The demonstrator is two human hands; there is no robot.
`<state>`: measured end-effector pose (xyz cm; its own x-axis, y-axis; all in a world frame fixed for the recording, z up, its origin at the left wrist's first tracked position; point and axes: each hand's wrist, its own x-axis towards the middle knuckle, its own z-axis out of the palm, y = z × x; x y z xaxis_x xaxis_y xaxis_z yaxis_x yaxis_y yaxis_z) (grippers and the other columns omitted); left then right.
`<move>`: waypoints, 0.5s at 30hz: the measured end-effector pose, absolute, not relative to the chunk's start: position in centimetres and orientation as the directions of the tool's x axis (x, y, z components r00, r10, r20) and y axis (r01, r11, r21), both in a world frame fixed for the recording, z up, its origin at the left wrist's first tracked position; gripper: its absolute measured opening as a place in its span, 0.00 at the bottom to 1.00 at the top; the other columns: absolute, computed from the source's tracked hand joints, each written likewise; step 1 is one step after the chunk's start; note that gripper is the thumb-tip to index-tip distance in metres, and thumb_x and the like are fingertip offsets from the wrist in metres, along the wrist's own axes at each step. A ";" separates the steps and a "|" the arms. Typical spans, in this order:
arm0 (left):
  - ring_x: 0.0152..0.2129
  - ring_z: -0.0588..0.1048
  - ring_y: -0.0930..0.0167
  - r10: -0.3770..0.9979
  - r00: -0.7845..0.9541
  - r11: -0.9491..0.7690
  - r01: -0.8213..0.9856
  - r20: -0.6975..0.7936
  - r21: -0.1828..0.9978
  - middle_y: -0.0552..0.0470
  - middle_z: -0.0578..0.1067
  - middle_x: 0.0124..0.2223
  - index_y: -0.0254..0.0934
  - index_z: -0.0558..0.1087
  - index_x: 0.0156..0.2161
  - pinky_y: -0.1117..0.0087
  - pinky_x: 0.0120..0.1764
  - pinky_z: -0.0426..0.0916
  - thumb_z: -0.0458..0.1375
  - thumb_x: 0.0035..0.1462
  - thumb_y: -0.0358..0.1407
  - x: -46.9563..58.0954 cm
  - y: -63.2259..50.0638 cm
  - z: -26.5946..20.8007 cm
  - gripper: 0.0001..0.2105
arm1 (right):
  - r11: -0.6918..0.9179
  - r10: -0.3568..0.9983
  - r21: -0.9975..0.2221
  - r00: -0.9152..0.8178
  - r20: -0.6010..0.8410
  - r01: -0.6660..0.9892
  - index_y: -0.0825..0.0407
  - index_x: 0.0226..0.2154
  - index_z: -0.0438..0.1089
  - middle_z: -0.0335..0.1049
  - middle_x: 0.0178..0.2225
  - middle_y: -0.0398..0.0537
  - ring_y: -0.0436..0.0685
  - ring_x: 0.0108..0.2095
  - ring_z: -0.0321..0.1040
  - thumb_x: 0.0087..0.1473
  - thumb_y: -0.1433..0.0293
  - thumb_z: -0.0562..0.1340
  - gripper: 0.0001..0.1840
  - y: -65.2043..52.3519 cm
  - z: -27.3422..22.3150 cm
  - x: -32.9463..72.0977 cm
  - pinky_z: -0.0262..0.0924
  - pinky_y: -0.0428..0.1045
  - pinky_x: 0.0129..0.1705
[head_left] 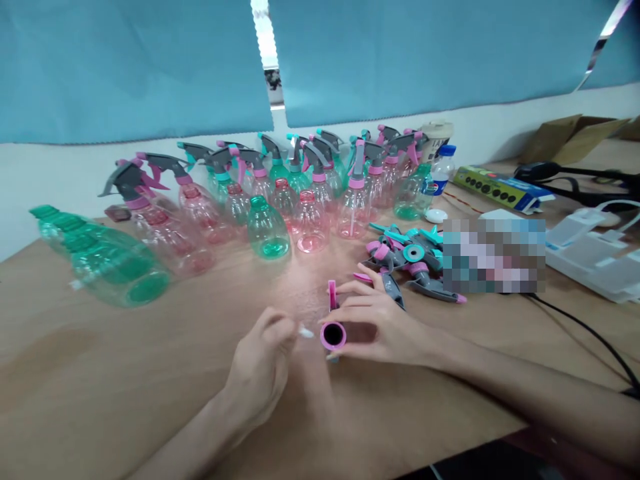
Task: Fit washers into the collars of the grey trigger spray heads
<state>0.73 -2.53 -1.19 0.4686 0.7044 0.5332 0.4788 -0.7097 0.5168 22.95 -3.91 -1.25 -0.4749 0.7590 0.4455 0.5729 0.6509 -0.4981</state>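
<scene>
My right hand (375, 323) grips a pink-and-grey trigger spray head (332, 297) over the table. Its pink collar faces me, with a dark round opening. Just to its left, my left hand (263, 363) is closed in a pinch on a small white piece (307, 332), blurred, whose tip points at the collar without touching it. Beyond my right hand lies a pile of loose spray heads (414, 253) in pink, teal and grey. Nearest to my hands stand a green bottle without a head (269, 230) and a clear pink one (311, 223).
Several bottles with spray heads (356, 193) stand in rows along the wall. Headless green bottles (120, 263) are at the left. A Pepsi bottle (441, 175), a power strip box (500, 190), a white plastic rack (595, 257) and a black cable (585, 327) are on the right.
</scene>
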 end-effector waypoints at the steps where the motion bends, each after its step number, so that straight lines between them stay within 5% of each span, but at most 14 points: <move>1: 0.22 0.70 0.72 0.735 0.431 -0.677 0.513 0.524 0.527 0.55 0.69 0.26 0.41 0.66 0.38 0.71 0.25 0.66 0.44 0.63 0.29 0.7 -2.6 -1.1 0.10 | 0.652 0.758 -0.499 -0.479 0.442 0.571 0.44 0.40 0.73 0.75 0.39 0.42 0.57 0.53 0.61 0.51 0.56 0.64 0.15 -3.9 -1.2 22.9 0.25 0.62 0.63; 8: 0.22 0.73 0.75 0.892 0.386 -0.393 0.401 0.237 0.828 0.54 0.74 0.31 0.37 0.67 0.37 0.75 0.25 0.71 0.49 0.62 0.36 1.7 -3.2 0.2 0.06 | 0.643 0.766 -0.500 -0.478 0.430 0.580 0.44 0.41 0.73 0.76 0.40 0.43 0.58 0.54 0.60 0.51 0.56 0.64 0.15 -4.2 -1.1 22.8 0.31 0.62 0.62; 15: 0.25 0.74 0.73 0.934 0.282 -0.308 0.314 0.221 0.898 0.53 0.76 0.30 0.36 0.73 0.31 0.73 0.27 0.73 0.58 0.56 0.38 2.0 -2.5 0.2 0.07 | 0.654 0.756 -0.482 -0.478 0.447 0.584 0.45 0.40 0.72 0.75 0.37 0.43 0.57 0.52 0.62 0.53 0.58 0.63 0.13 -4.3 -1.2 22.3 0.30 0.63 0.62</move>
<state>1.97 -2.48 0.23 0.2817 0.9336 0.2213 0.3139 -0.3077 0.8982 22.33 -4.34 -1.16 -0.4779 0.7562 0.4470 0.5836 0.6536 -0.4818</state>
